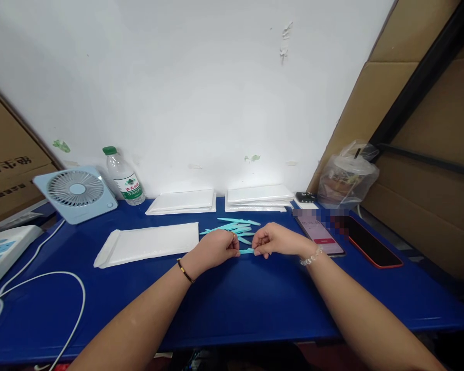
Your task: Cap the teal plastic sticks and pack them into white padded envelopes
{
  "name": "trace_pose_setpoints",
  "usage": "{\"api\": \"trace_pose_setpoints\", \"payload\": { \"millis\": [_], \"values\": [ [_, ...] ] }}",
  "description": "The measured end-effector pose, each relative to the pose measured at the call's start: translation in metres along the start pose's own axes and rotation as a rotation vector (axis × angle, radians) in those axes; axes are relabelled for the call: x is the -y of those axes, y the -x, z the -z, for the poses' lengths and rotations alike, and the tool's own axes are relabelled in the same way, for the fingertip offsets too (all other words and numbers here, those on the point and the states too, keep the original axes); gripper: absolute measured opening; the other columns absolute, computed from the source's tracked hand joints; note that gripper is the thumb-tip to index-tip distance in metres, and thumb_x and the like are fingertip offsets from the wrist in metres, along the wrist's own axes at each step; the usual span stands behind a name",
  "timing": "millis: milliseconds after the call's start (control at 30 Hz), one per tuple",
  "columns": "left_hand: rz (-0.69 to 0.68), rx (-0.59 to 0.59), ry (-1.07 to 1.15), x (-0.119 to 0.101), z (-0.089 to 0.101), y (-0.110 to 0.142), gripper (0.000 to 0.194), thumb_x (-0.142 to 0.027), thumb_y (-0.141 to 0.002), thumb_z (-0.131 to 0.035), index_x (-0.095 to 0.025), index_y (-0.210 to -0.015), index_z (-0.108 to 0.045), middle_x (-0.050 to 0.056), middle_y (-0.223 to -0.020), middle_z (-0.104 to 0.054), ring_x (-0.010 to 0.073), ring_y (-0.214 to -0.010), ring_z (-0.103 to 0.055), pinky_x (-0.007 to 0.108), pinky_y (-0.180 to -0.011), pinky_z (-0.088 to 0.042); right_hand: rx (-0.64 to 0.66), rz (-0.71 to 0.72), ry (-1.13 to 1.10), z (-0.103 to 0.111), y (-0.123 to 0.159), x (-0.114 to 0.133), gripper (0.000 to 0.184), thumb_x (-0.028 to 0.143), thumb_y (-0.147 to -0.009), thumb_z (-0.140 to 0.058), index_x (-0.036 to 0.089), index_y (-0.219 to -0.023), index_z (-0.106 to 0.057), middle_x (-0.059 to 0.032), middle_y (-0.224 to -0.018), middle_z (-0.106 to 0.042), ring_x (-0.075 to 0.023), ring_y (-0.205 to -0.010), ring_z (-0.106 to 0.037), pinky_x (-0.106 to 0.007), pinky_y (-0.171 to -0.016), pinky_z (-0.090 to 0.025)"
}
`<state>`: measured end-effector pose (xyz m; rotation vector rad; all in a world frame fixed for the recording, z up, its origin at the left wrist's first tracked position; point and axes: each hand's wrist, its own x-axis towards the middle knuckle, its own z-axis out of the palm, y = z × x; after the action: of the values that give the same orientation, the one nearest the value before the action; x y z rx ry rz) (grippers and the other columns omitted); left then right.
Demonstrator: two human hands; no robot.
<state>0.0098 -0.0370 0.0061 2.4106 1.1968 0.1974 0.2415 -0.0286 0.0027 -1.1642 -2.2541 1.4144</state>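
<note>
Between my two hands is a slim light-blue plastic strip, shaped like an eyebrow razor. My left hand pinches its left end between thumb and finger. At its right end, the fingertips of my right hand are closed on it. Just behind my hands lies a loose pile of several similar light-blue eyebrow razors, partly hidden by my left hand. A flat white padded envelope rests on the blue table, to the left of the pile.
Two stacks of white envelopes stand by the wall. At left are a fan, water bottle, power strip and white cable. A lit phone, a dark red-edged phone and a bagged cup lie right.
</note>
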Motion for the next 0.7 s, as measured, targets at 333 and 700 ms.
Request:
{"api": "trace_pose_setpoints", "payload": {
  "millis": [333,700],
  "values": [
    [0.060,-0.233,-0.233,0.033,-0.010,-0.021,0.103,-0.072,-0.059,-0.062,-0.017,-0.140,-0.029,0.017,-0.144,-0.031,0.0348,-0.134,-0.024,0.048,-0.106,-0.023,-0.467,0.154,0.516,-0.004,-0.026,-0.026,0.099,0.065,-0.059,-0.070,0.019,-0.140,-0.034,-0.0156,-0.145,-0.032,-0.0335,-0.134,-0.026,-0.047,-0.107,-0.027],
    [-0.017,-0.072,-0.471,0.003,-0.018,-0.005,0.021,-0.023,-0.084,-0.045,-0.012,-0.100,-0.053,0.014,-0.098,-0.059,0.0258,-0.091,-0.057,0.038,-0.079,-0.046,-0.400,0.270,0.832,-0.054,-0.020,0.004,0.016,0.013,-0.089,-0.043,0.012,-0.102,-0.051,-0.0133,-0.108,-0.054,-0.0224,-0.098,-0.053,-0.036,-0.087,-0.046]
  ]
}}
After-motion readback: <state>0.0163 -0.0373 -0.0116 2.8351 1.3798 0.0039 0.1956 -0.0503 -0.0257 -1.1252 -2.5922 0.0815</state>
